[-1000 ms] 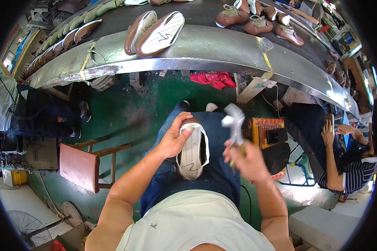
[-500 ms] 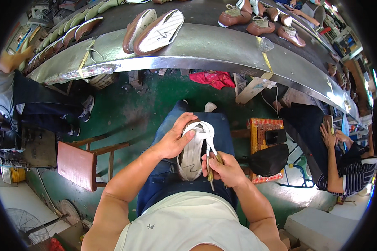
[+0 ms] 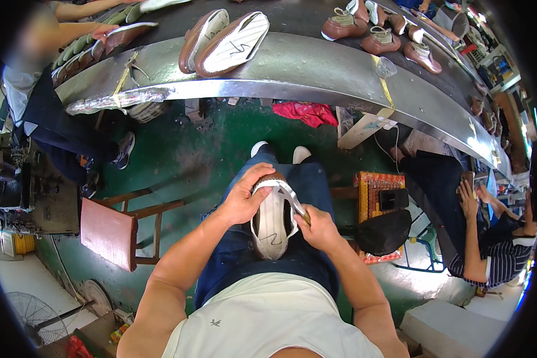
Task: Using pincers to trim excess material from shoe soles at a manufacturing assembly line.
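**Shoe sole-up on my lap, tool against its rim**

The white-soled shoe with a brown toe edge [image 3: 272,222] lies upside down on my lap, on my dark blue trousers [image 3: 316,185], its toe pointing away from me and its pale sole facing up. My left hand [image 3: 244,197] is cupped over the toe end, grip closed on the shoe, fingers curled across the top rim. My right hand [image 3: 319,228] sits just beside the shoe's right side, grip clenched on a slim metal tool with a wooden handle [image 3: 296,206]; the tool's bright blade lies slanted over the sole's upper right edge, touching it.

To my left stands a small reddish wooden stool [image 3: 110,230] on the green floor [image 3: 191,149]. To my right is a patterned orange box [image 3: 379,185] with a dark phone on top, and a black bag [image 3: 382,230] against it. A red cloth [image 3: 307,112] lies on the floor ahead.

Beyond it, the long curved metal worktop [image 3: 316,68] carries a pair of white-soled shoes lying sole-up [image 3: 224,39] and several brown shoes [image 3: 379,36] further right. Another person's hand [image 3: 104,30] reaches onto the worktop at far left; a seated person in a striped top [image 3: 495,253] is at the right.
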`<move>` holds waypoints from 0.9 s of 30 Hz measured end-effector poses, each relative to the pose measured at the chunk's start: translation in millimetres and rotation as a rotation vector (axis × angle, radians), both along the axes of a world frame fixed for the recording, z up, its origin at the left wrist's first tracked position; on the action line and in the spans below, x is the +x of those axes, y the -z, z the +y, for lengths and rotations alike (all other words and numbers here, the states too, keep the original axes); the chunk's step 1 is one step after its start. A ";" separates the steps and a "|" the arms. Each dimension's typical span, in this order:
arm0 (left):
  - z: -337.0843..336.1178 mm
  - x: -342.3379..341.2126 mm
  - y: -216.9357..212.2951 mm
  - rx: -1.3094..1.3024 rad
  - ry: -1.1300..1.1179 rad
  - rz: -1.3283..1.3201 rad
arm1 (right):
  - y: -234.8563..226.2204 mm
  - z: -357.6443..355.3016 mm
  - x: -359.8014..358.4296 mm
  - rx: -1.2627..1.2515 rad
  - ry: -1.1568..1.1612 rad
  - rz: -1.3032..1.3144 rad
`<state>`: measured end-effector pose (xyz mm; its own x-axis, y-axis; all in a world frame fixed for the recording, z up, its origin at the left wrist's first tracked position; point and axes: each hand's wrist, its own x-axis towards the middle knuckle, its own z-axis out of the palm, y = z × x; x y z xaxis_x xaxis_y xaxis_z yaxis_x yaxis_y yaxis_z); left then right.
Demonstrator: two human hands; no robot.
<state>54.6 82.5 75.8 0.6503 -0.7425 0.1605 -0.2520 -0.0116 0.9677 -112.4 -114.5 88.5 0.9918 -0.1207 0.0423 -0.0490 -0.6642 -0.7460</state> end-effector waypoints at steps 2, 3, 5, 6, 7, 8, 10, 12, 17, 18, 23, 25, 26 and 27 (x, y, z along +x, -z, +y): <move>2.1 1.8 2.1 0.003 -0.002 0.006 | 9.3 2.5 0.1 0.012 0.015 -0.018; 2.9 1.8 1.3 -0.001 0.005 -0.005 | 10.4 3.7 -0.8 0.023 0.031 -0.036; 5.8 -0.5 -2.2 -0.006 0.013 -0.013 | -1.5 6.3 -10.2 -0.020 0.014 0.007; 8.1 -2.6 -5.8 -0.009 -0.006 0.020 | -11.7 7.2 -12.4 -0.063 -0.003 0.047; 8.7 -3.3 -7.2 -0.012 -0.025 0.053 | -20.1 7.0 -12.5 -0.063 -0.001 0.048; 6.2 -5.5 -6.2 -0.012 -0.023 0.058 | -28.6 7.4 -14.6 -0.106 -0.015 0.129; -0.8 -10.1 -4.0 0.010 -0.140 0.175 | -42.0 2.4 -12.6 -0.149 -0.030 0.214; -4.7 -8.5 2.3 -0.023 -0.158 0.211 | -55.1 -17.3 -1.5 0.168 -0.169 0.433; -0.2 -2.8 -3.0 -0.033 -0.157 0.267 | -97.9 -7.3 7.3 0.367 -0.105 0.431; -2.7 -1.4 -7.5 -0.007 -0.126 0.231 | -90.7 0.5 13.5 0.269 -0.020 0.272; 9.7 -5.6 -13.2 0.140 -0.116 -0.025 | -64.3 -13.6 32.0 0.212 -0.075 0.373; 15.5 -35.2 -11.1 0.185 -0.345 0.022 | -42.0 -5.8 13.7 0.264 0.049 0.268; 19.2 -48.5 -8.9 0.250 -0.359 0.095 | -29.6 -4.3 9.7 0.222 0.134 0.177; 22.9 -61.4 -6.0 0.316 -0.370 0.170 | -14.9 -2.7 5.4 0.183 0.221 0.086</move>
